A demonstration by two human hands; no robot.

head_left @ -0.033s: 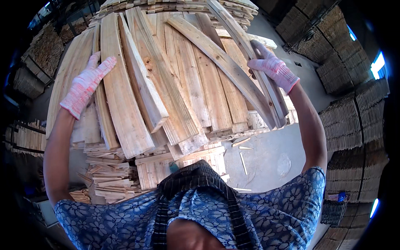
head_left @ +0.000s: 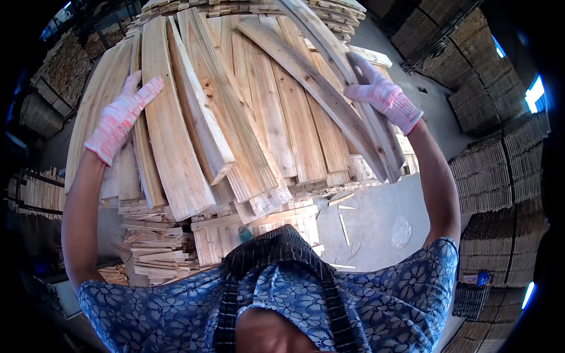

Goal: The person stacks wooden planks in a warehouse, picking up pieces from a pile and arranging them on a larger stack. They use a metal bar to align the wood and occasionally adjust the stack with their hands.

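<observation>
Many pale wooden boards lie side by side in front of me. My left hand (head_left: 123, 116), in a pink-and-white knit glove, rests on boards at the left. Its thumb points onto a wide light board (head_left: 170, 112), apart from the outstretched fingers. At the right, my right hand (head_left: 379, 94), gloved alike, grips a long wooden board (head_left: 329, 50), tilted with its near end toward me. The thumb lies across the board; some fingertips are hidden. Just left of it, a greyish board (head_left: 312, 82) lies slanted across the others. A thick-edged board (head_left: 203, 106) stands partly on edge near the middle.
Below the boards are a wooden crate-like stack (head_left: 259, 232) and a pile of short offcuts (head_left: 159, 250). Thin scraps (head_left: 344, 229) lie on the grey floor to the right. Tall board stacks (head_left: 482, 176) line the right side; more boards (head_left: 259, 7) are stacked behind.
My right hand and the board in it have shifted slightly to the left. The left hand has barely moved.
</observation>
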